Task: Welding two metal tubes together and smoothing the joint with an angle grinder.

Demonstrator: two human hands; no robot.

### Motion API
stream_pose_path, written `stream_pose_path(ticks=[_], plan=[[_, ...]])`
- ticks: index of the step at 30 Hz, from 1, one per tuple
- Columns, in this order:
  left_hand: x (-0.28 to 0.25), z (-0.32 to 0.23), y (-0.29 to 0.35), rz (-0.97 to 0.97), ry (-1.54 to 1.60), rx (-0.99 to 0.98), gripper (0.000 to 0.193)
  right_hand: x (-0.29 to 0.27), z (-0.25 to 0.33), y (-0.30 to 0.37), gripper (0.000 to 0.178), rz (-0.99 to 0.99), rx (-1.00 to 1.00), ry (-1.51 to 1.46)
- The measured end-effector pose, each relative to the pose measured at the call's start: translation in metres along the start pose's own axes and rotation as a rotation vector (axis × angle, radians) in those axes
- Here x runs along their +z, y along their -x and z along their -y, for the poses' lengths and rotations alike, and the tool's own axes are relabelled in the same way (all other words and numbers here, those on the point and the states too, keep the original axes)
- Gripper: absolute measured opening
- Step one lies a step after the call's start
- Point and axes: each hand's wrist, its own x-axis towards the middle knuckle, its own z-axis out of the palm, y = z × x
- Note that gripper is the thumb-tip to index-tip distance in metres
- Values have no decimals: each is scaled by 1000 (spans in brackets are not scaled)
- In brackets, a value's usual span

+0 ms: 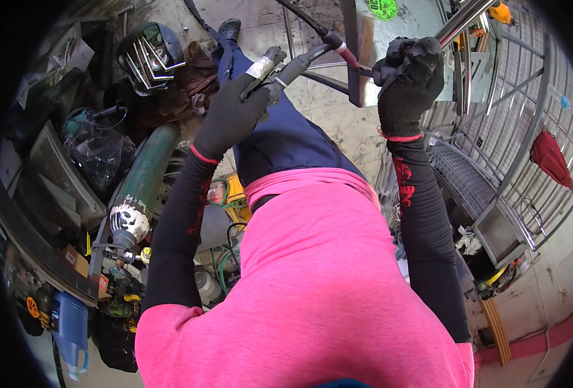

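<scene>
My left hand [238,116], in a black glove with a red cuff edge, is closed around the handle of a TIG welding torch [302,63]. Silver tape wraps a piece beside the fingers. The torch's pinkish nozzle [346,54] points toward my right hand [410,74], and its long black cap slants up to the top edge. Also black-gloved, my right hand is curled around the near end of a shiny metal tube [464,22]. That tube runs off to the upper right. The fingers hide its end and whatever the nozzle tip faces.
A metal worktable [390,32] with a green round sticker stands ahead. On the left are a green gas cylinder [147,174] and a tub of short shiny tubes [151,61]. A barred metal frame [519,116] with a red pouch [551,160] stands right. A blue jug [71,326] sits lower left.
</scene>
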Motion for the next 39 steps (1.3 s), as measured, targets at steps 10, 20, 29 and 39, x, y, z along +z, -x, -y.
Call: stream_pose_path(ticks=[10, 20, 29, 39], plan=[[11, -13, 9, -13, 175, -55, 45, -8, 0, 0, 12, 31, 142, -190], [6, -11, 7, -24, -22, -23, 31, 0, 2, 6, 15, 39, 15, -44], [10, -16, 12, -29, 0, -12, 32, 1, 2, 4, 32, -8, 11, 32], [12, -13, 13, -50, -54, -23, 32, 0, 3, 4, 31, -1, 24, 11]])
